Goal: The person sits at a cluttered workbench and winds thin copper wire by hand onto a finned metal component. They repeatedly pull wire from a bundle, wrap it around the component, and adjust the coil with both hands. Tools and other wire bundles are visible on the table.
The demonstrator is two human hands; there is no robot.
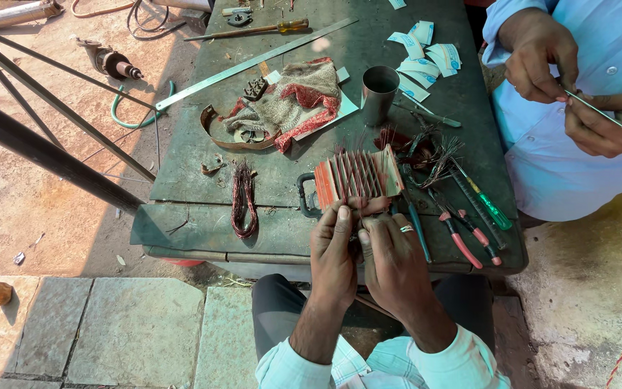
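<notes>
My left hand and right hand press together, fingertips pinching the near edge of the orange ribbed block, which lies straight ahead on the tabletop, long axis crosswise (both hands equally near). White-and-blue paper labels lie scattered far right; red-handled pliers just right.

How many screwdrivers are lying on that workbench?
2: a yellow-handled screwdriver at the bench's far edge, and a green-handled screwdriver at the near right beside the red-handled pliers. The wire tangle may hide others.
</notes>
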